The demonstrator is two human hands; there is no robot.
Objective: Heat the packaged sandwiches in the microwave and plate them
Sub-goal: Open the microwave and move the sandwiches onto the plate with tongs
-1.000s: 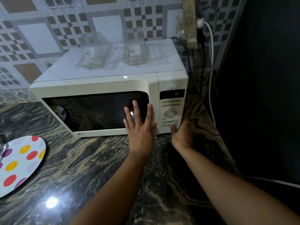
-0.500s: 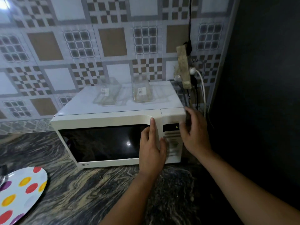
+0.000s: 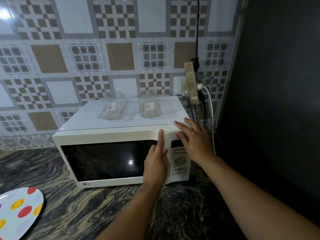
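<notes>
Left hand [image 3: 155, 163] flat on shut door [image 3: 110, 160], right hand [image 3: 195, 141] open, bracing microwave [image 3: 121, 122] corner, holding nothing; packs [image 3: 150, 108] wait on top.

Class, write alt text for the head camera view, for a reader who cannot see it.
A left hand presses flat on the closed door of a white microwave while the right hand rests on its top right corner. Two clear sandwich packs sit on top, and a spotted plate lies on the dark marbled counter.
</notes>
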